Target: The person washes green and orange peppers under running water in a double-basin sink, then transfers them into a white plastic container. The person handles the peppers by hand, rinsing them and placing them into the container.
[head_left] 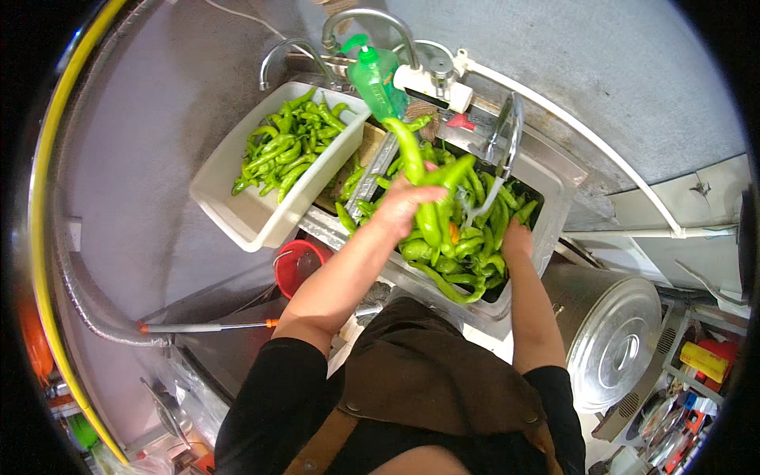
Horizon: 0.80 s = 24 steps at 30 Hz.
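Observation:
Long green peppers (463, 265) fill the right sink basin (554, 202), under a thin stream of water from the right tap (511, 131). My left hand (408, 202) is closed around several green peppers, lifted above the pile and slightly blurred. On the basin's right side, my right hand (518, 237) reaches down among the peppers; its fingers are mostly hidden. Left of the basin stands a white plastic tub (233, 210) holding more green peppers. A few loose peppers (354, 184) lie between tub and basin.
Behind the sink stand a green pump bottle (376, 83) and two more curved taps (372, 14). A red bucket (299, 265) is below the tub. To my right is a large lidded metal pot (613, 340). A pole with an orange end (206, 326) extends at left.

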Each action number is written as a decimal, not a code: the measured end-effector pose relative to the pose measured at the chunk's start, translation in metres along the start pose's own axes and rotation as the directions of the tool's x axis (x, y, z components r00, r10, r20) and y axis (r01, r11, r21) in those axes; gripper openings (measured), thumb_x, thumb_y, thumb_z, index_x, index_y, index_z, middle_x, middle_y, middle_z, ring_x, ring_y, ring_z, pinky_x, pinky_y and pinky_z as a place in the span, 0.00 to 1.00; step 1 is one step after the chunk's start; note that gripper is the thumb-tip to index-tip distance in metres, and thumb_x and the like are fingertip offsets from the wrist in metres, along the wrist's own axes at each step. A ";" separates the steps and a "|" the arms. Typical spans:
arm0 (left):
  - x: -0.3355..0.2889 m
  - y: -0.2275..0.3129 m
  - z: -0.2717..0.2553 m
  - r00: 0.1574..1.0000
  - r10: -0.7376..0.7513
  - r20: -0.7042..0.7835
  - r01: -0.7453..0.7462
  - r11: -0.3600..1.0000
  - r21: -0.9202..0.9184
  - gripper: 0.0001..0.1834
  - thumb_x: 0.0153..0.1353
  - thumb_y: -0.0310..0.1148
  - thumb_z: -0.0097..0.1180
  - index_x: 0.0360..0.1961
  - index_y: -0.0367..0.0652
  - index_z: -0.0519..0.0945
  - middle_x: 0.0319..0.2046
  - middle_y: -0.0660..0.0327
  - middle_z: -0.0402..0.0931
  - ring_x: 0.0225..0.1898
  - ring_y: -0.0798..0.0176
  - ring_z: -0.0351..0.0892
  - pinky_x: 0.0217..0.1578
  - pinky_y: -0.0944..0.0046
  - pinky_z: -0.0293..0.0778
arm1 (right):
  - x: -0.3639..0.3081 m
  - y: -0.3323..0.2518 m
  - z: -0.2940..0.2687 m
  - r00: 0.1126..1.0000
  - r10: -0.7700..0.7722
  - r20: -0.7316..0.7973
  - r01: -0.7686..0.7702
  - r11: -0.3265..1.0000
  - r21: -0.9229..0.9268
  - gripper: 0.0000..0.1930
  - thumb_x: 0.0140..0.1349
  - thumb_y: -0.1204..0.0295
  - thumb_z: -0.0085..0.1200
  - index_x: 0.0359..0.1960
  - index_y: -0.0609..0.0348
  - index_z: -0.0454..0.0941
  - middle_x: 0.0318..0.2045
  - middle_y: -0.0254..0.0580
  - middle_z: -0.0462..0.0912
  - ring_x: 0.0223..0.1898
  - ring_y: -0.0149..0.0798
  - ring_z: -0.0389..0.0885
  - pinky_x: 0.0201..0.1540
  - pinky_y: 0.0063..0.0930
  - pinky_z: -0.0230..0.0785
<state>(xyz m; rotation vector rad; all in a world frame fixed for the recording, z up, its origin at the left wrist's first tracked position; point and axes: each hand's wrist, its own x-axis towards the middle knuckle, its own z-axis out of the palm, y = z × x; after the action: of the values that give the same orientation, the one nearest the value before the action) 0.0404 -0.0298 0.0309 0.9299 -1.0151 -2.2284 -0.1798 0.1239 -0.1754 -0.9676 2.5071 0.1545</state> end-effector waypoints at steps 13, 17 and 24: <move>-0.015 0.144 -0.230 0.158 0.651 -0.742 -0.015 0.753 0.658 0.61 0.40 0.40 0.73 0.66 0.35 0.42 0.64 0.40 0.47 0.65 0.48 0.51 0.63 0.50 0.50 | -0.103 -0.034 -0.070 0.951 -0.241 -0.193 0.275 0.381 0.883 0.21 0.59 0.73 0.50 0.56 0.59 0.67 0.48 0.55 0.75 0.51 0.47 0.74 0.51 0.33 0.64; -0.012 0.040 -0.106 0.695 0.598 -0.399 -0.020 0.571 0.821 0.46 0.46 0.37 0.66 0.64 0.36 0.54 0.62 0.44 0.56 0.64 0.50 0.55 0.63 0.55 0.51 | -0.120 -0.067 -0.068 0.952 -0.177 -0.249 0.300 0.381 0.875 0.20 0.60 0.77 0.50 0.55 0.62 0.66 0.42 0.43 0.75 0.39 0.31 0.71 0.43 0.23 0.64; 0.026 -0.117 0.030 0.885 -0.454 0.105 0.465 0.844 -0.266 0.23 0.63 0.46 0.50 0.52 0.42 0.67 0.37 0.57 0.76 0.35 0.60 0.75 0.38 0.60 0.72 | -0.152 -0.061 -0.062 0.900 -0.092 -0.426 0.429 0.366 0.826 0.22 0.55 0.73 0.55 0.52 0.64 0.67 0.45 0.55 0.76 0.44 0.49 0.77 0.49 0.34 0.67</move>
<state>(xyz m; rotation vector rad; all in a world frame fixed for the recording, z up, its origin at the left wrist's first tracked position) -0.0182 0.0345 -0.0567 1.0861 -0.4881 -2.7038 -0.0628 0.1552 -0.0494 -0.8723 2.0429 -1.4665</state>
